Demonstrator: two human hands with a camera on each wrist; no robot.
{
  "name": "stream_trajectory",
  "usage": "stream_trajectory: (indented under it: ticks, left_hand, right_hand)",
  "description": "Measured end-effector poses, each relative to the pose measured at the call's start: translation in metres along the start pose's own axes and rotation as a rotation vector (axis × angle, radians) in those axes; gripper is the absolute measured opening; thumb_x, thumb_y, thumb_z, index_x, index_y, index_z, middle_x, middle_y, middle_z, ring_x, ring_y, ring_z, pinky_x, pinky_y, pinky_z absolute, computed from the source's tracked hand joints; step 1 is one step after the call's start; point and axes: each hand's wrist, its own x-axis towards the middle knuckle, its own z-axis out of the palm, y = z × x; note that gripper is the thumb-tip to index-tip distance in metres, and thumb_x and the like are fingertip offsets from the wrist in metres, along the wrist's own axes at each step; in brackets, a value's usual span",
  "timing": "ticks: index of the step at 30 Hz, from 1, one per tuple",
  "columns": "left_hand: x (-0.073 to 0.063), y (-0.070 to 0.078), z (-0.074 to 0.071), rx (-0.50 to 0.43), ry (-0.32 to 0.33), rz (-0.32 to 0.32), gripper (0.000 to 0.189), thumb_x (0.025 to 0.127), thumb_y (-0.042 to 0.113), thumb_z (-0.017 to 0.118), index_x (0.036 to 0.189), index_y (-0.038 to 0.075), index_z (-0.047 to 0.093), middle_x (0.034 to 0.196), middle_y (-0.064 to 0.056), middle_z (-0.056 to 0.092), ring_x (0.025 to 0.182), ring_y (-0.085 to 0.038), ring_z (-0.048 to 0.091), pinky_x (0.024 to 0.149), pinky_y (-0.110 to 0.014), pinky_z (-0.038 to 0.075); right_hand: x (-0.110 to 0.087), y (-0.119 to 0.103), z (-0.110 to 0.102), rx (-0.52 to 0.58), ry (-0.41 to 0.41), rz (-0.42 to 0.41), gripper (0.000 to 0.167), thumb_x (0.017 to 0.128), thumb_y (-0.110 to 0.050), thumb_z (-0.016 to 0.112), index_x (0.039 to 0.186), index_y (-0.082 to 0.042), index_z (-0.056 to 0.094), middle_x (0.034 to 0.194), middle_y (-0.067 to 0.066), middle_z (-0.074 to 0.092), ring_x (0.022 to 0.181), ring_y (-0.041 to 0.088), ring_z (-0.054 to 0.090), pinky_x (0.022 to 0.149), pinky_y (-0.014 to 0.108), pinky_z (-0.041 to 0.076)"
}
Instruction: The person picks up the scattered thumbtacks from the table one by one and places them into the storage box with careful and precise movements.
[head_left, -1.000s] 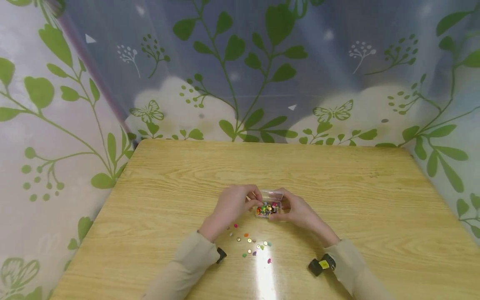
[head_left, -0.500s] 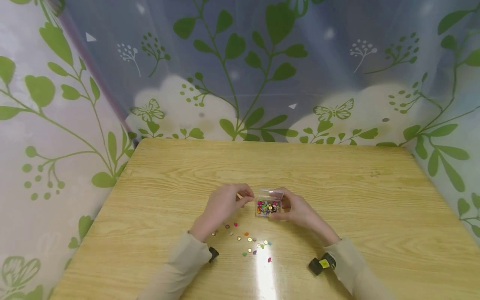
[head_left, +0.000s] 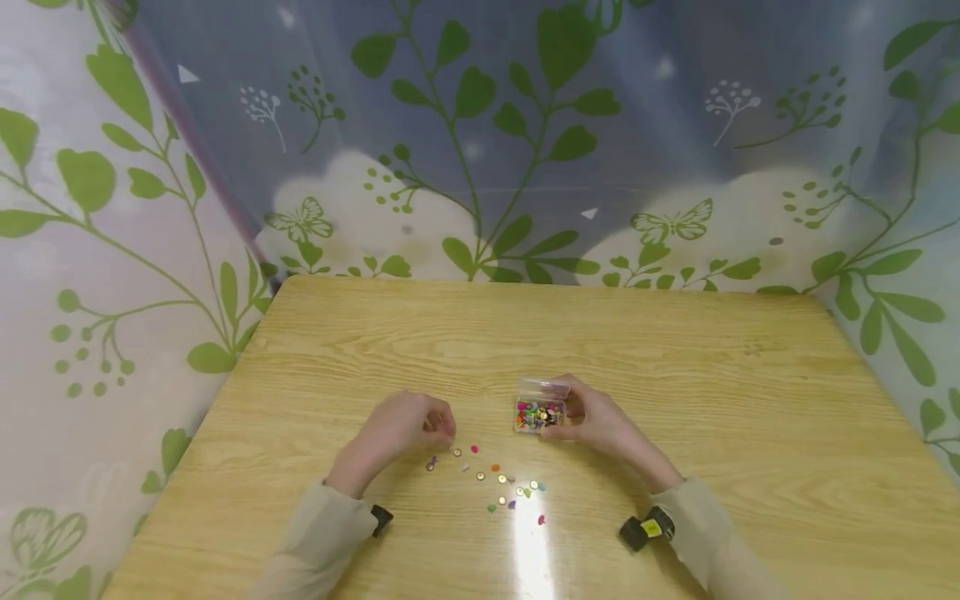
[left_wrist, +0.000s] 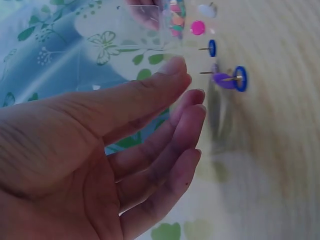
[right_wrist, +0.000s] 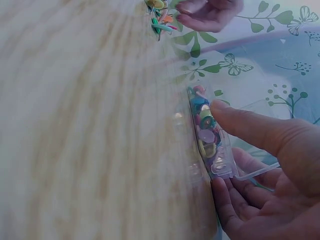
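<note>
My right hand [head_left: 600, 421] grips the right side of a small clear plastic box [head_left: 517, 423] on the table, thumb at the front and fingers behind. The box's hinged lid [head_left: 543, 388] stands raised, and colourful thumbtacks fill it. In the right wrist view the thumb lies along the box wall [right_wrist: 227, 162]. My left hand [head_left: 408, 425] hovers low at the left end of the scattered thumbtacks, with nothing between thumb and fingers. Close to its fingertips in the left wrist view are a blue thumbtack [left_wrist: 241, 78] and a purple thumbtack [left_wrist: 222, 81], points showing.
Several loose thumbtacks are spread before the box, among them an orange thumbtack [head_left: 496, 467], a green thumbtack [head_left: 492, 507] and a magenta thumbtack [head_left: 542, 519]. The wooden table [head_left: 675, 358] meets a leaf-patterned curtain [head_left: 525, 167] at its back edge.
My left hand has moved from the box leftward and toward me, down to the loose thumbtacks, uncovering the box's left side. My right hand still holds the box in place.
</note>
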Motion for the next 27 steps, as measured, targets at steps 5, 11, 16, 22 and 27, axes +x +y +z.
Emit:
stream_trajectory:
  ticks: [5, 11, 16, 22, 27]
  left_hand:
    - [-0.002, -0.002, 0.005, -0.003, -0.015, -0.02, 0.016, 0.083, 0.015, 0.083, 0.077, 0.022, 0.07, 0.076, 0.01, 0.068, 0.071, -0.007, 0.059, 0.069, -0.031, 0.05]
    - [-0.002, -0.003, 0.011, 0.035, 0.026, -0.01, 0.016, 0.086, 0.013, 0.08, 0.076, 0.021, 0.069, 0.074, 0.009, 0.065, 0.068, -0.007, 0.056, 0.066, -0.03, 0.05]
    - [0.0, -0.001, 0.011, 0.05, 0.1, -0.019, 0.015, 0.088, 0.01, 0.074, 0.079, 0.02, 0.067, 0.079, 0.006, 0.068, 0.072, -0.009, 0.061, 0.07, -0.031, 0.054]
    - [0.007, 0.009, 0.01, 0.038, 0.135, 0.0, 0.015, 0.089, 0.014, 0.077, 0.081, 0.021, 0.066, 0.08, 0.008, 0.069, 0.072, -0.007, 0.061, 0.069, -0.028, 0.053]
    - [0.014, 0.02, 0.011, 0.032, 0.124, 0.051, 0.013, 0.087, 0.015, 0.08, 0.084, 0.02, 0.068, 0.081, 0.007, 0.071, 0.071, -0.008, 0.063, 0.066, -0.028, 0.051]
  right_hand:
    - [-0.001, 0.0, -0.001, 0.0, -0.003, -0.01, 0.069, 0.08, -0.023, 0.087, 0.138, -0.009, 0.054, 0.126, 0.016, 0.065, 0.11, 0.032, 0.066, 0.097, 0.049, 0.053]
    - [-0.001, 0.0, -0.001, -0.002, -0.003, -0.02, 0.068, 0.079, -0.023, 0.087, 0.137, -0.008, 0.054, 0.125, 0.016, 0.064, 0.109, 0.031, 0.065, 0.095, 0.048, 0.054]
    - [-0.001, 0.0, -0.001, 0.005, -0.007, -0.024, 0.068, 0.08, -0.022, 0.087, 0.138, -0.009, 0.053, 0.124, 0.015, 0.065, 0.108, 0.03, 0.066, 0.094, 0.048, 0.055]
    - [0.0, 0.0, -0.001, 0.009, -0.011, -0.026, 0.067, 0.081, -0.021, 0.087, 0.138, -0.009, 0.053, 0.12, 0.013, 0.066, 0.104, 0.026, 0.066, 0.092, 0.047, 0.055]
    - [0.0, 0.0, -0.001, 0.009, -0.011, -0.025, 0.068, 0.08, -0.021, 0.087, 0.137, -0.009, 0.053, 0.118, 0.013, 0.067, 0.103, 0.025, 0.066, 0.092, 0.046, 0.055]
